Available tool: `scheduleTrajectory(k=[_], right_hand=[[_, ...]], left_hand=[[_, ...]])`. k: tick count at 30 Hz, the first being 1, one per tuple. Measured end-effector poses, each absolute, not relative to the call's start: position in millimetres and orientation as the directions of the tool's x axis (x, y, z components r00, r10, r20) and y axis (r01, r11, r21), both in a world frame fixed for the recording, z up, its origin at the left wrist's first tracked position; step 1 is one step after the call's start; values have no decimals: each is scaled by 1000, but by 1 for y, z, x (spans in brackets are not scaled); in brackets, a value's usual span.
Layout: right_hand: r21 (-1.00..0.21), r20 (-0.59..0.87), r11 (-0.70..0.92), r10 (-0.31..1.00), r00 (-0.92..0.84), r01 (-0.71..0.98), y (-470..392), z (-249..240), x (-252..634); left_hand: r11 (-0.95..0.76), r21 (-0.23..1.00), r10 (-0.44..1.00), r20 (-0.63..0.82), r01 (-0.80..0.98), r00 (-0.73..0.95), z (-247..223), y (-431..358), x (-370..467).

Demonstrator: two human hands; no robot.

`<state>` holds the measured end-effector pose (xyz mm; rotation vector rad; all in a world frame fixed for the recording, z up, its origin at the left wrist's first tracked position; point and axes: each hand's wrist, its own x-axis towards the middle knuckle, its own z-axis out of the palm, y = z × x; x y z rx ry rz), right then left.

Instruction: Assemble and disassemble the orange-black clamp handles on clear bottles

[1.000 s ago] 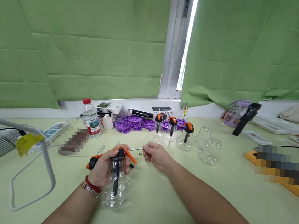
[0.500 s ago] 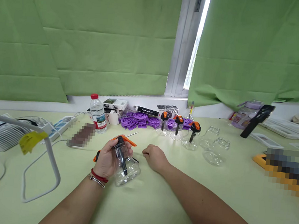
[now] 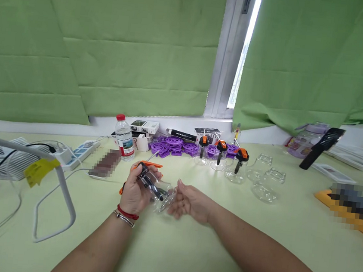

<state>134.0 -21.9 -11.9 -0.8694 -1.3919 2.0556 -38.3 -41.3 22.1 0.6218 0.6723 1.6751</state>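
Observation:
My left hand (image 3: pixel 137 189) is wrapped round the neck of a clear flask-shaped bottle (image 3: pixel 169 198), which is tilted with its base to the right. The bottle has a black-and-orange top and a black stem inside. A thin metal rod shows above the top. My right hand (image 3: pixel 190 202) is at the bottle's base, palm up with fingers apart; whether the fingertips touch it I cannot tell. Another orange piece (image 3: pixel 122 188) shows at the left side of my left hand, mostly hidden. Farther back stand similar bottles with orange-and-black tops (image 3: pixel 242 154) and two clear topless bottles (image 3: pixel 266 189).
Purple plastic parts (image 3: pixel 172 144) lie in a pile by the wall, near small boxes (image 3: pixel 144 127) and a red-capped water bottle (image 3: pixel 124 141). A white bent tube stand (image 3: pixel 65 193) is at left, a power strip (image 3: pixel 82 152) behind it. At right is a black comb-like brush (image 3: pixel 321 146).
My right hand has opened from a closed pose and turned palm up at the bottle's base. The bottle has tipped further over to the right in my left hand.

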Motion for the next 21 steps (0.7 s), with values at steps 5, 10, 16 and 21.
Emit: scheduleTrajectory(k=[5, 10, 16, 21], right_hand=[[-873, -201, -441, 716, -669, -210, -39, 6, 122], [-960, -168, -244, 893, -418, -137, -25, 12, 138], [-956, 177, 247, 916, -359, 158, -27, 21, 148], [-370, 651, 886, 461, -603, 278, -29, 36, 160]], left_hand=[[-258, 775, 963, 156, -578, -221, 19, -39, -37], [-236, 971, 939, 217, -41, -265, 15, -36, -39], [-138, 985, 941, 162, 100, -297, 20, -39, -36], [3, 993, 967, -33, -120, -251, 29, -39, -40]])
